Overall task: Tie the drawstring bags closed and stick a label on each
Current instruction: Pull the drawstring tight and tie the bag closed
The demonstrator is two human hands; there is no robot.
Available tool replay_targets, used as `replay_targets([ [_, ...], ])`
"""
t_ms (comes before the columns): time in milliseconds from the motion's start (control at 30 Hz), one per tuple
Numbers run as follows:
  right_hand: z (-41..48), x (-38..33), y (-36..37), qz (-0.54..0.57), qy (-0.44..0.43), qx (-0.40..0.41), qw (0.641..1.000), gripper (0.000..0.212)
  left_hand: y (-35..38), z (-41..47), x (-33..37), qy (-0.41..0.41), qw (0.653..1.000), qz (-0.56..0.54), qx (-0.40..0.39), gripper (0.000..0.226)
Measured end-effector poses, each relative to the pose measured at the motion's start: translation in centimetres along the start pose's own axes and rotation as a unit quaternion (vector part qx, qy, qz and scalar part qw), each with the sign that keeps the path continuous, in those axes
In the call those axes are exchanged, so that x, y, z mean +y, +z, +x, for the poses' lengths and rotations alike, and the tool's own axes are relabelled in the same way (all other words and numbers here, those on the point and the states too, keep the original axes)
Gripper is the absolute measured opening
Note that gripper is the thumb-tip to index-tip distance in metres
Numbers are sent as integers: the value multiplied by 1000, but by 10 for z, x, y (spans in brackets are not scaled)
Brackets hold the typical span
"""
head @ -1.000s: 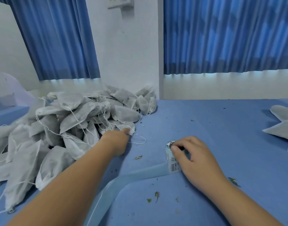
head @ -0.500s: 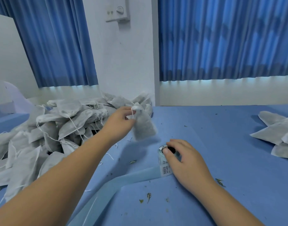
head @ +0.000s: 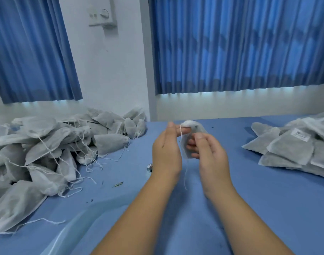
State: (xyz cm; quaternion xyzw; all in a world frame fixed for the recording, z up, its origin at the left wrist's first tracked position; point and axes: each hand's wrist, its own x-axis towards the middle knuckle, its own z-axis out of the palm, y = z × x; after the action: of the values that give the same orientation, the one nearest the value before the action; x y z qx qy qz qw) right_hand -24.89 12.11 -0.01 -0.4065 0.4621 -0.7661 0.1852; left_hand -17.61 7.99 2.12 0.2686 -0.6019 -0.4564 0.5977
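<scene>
I hold one small grey drawstring bag up above the blue table. My left hand pinches its gathered white top, with a string hanging down between my wrists. My right hand grips the bag's lower body from the right, fingers curled behind it. The label roll peeks out on the table just left of my left hand, mostly hidden. Its pale backing strip trails toward the lower left.
A big pile of untied grey bags with loose strings covers the table's left side. A stack of flat bags, one showing a white label, lies at the right. Bits of dry leaf dot the cloth. Blue curtains hang behind.
My left hand lifted a bag from the left pile and brought it to the centre. My right hand left the label roll and came up to take the bag.
</scene>
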Motion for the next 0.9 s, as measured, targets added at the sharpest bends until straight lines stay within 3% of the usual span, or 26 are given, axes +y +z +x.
replay_targets([
  [233,14,21,-12,-162,92,29,982,17,13,-22,-47,82,992,72,-70,36],
  [367,18,17,-12,-151,134,-22,979,27,9,-24,-55,65,995,32,-63,44],
  [500,26,9,-21,-241,111,-63,962,29,4,-23,-48,84,993,72,-43,41],
  [733,25,-11,-61,-263,74,-138,952,28,2,-21,-48,101,984,145,-21,39],
  [900,17,-25,-81,-225,104,-245,937,28,13,-32,-36,191,966,134,-112,47],
])
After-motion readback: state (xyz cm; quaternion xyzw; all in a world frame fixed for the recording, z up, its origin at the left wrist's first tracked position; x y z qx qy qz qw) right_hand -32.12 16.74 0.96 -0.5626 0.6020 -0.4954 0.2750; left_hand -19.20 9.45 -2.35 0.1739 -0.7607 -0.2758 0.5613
